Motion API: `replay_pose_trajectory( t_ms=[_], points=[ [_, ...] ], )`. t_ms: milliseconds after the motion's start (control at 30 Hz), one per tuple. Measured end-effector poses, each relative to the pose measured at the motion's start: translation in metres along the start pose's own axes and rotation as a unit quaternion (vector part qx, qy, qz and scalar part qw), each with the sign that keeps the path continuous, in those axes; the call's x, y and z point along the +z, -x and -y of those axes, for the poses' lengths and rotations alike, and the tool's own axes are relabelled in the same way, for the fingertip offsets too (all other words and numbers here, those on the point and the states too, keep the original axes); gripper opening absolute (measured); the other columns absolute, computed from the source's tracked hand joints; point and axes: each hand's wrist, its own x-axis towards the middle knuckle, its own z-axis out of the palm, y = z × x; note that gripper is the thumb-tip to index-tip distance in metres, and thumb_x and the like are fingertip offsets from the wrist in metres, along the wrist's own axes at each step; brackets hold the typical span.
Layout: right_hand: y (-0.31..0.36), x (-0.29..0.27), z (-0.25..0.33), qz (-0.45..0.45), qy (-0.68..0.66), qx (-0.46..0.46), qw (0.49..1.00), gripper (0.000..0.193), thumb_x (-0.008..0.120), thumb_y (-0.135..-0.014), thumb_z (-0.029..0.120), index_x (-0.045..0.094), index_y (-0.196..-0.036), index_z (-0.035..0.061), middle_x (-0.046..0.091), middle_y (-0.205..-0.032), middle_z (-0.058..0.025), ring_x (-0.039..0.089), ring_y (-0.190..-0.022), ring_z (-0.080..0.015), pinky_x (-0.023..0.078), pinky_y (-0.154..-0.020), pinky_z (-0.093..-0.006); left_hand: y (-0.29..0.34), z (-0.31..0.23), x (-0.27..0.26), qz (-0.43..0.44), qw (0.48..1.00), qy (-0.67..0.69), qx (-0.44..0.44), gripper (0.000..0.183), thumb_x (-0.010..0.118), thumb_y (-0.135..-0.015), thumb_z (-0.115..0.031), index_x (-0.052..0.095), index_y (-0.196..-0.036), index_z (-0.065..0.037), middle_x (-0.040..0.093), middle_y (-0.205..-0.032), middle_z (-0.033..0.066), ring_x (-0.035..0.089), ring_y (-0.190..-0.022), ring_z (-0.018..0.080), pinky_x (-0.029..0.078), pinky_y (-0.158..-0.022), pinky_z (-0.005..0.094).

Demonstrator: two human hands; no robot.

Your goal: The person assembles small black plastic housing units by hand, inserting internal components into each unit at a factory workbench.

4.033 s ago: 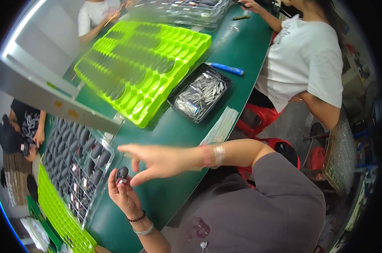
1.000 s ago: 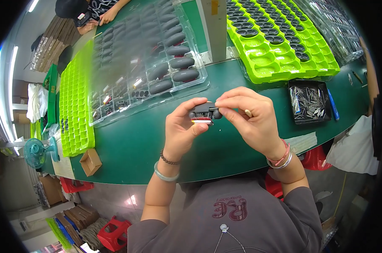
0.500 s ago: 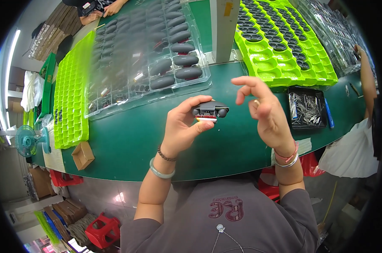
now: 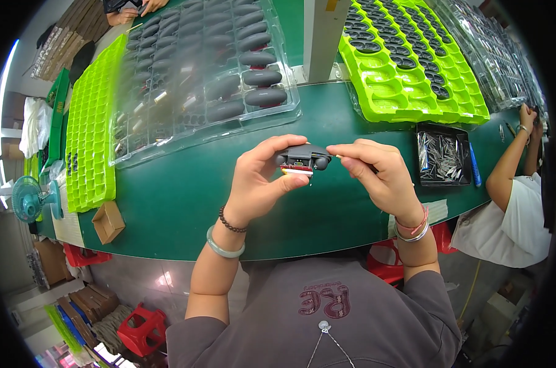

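My left hand (image 4: pixel 259 179) is closed around a small dark grey electronic device (image 4: pixel 302 157), thumb below and fingers behind. Its near side shows a port, two rounded ends, a red edge and a white strip underneath. At the device's right end, my right hand (image 4: pixel 379 167) is pinched, thumb against forefinger. A tiny thin piece seems to show at those fingertips, too small to name. Both hands are held up above the green table (image 4: pixel 278 230).
A clear plastic tray (image 4: pixel 207 138) of dark rounded housings lies ahead, between a lime tray (image 4: pixel 88 132) and a lime tray of black parts (image 4: pixel 422 112). A black box of metal pieces (image 4: pixel 440 156), a blue pen (image 4: pixel 475 164) and a small cardboard box (image 4: pixel 108 222) lie nearby. Co-workers' hands show top left and right.
My right hand has come left and down to the device, its spread fingers now pinched at the device's right end. The left hand still holds the device. The co-worker's arm at right has shifted.
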Motion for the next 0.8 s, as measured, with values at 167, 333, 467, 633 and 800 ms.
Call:
replay_pose_trajectory(
  t_ms=[167, 333, 467, 633, 800],
  points=[
    [0.001, 0.001, -0.004, -0.008, 0.011, -0.011, 1.0, 0.017, 0.058, -0.083, 0.001, 0.064, -0.099, 0.0008, 0.056, -0.068, -0.0105, 0.053, -0.056, -0.0207, 0.039, -0.051, -0.0293, -0.001, 0.002, 0.001, 0.0, 1.0, -0.017, -0.004, 0.049, 0.075, -0.072, -0.006, 0.054, -0.116, 0.003, 0.057, -0.107, 0.0091, 0.058, -0.093, 0.0136, 0.047, -0.082, 0.0266],
    [0.002, 0.002, -0.005, -0.01, 0.012, -0.013, 1.0, 0.017, 0.059, -0.082, 0.002, 0.064, -0.098, 0.0005, 0.056, -0.067, -0.0109, 0.052, -0.055, -0.0212, 0.039, -0.051, -0.0296, -0.001, 0.003, 0.002, -0.001, 1.0, -0.018, -0.005, 0.049, 0.075, -0.072, -0.006, 0.054, -0.115, 0.002, 0.058, -0.106, 0.0083, 0.057, -0.092, 0.0129, 0.047, -0.081, 0.0258],
    [0.003, 0.004, -0.007, -0.023, 0.017, -0.017, 0.999, 0.016, 0.06, -0.082, 0.002, 0.064, -0.097, 0.0002, 0.055, -0.066, -0.0111, 0.052, -0.055, -0.0214, 0.039, -0.05, -0.0298, -0.001, 0.002, 0.002, 0.0, 1.0, -0.026, -0.006, 0.048, 0.075, -0.072, -0.005, 0.055, -0.115, 0.002, 0.058, -0.105, 0.0082, 0.058, -0.092, 0.0129, 0.047, -0.08, 0.0256],
    [0.003, 0.005, -0.006, -0.022, 0.031, -0.02, 0.999, 0.016, 0.06, -0.081, 0.002, 0.064, -0.097, -0.0002, 0.054, -0.065, -0.0112, 0.051, -0.054, -0.0224, 0.039, -0.05, -0.0308, -0.001, 0.003, 0.002, 0.0, 0.999, -0.034, -0.001, 0.048, 0.074, -0.072, -0.005, 0.055, -0.115, 0.002, 0.058, -0.104, 0.0081, 0.058, -0.091, 0.0128, 0.047, -0.079, 0.0257],
    [0.004, 0.006, -0.011, -0.02, 0.045, -0.037, 0.998, 0.02, 0.058, -0.082, -0.002, 0.065, -0.101, 0.0006, 0.051, -0.06, -0.0069, 0.048, -0.052, -0.0138, 0.037, -0.048, -0.0256, -0.002, 0.003, 0.001, 0.012, 0.999, -0.036, -0.013, 0.047, 0.074, -0.072, -0.006, 0.055, -0.114, 0.002, 0.057, -0.101, 0.0076, 0.057, -0.09, 0.0132, 0.047, -0.079, 0.0263]
  ],
)
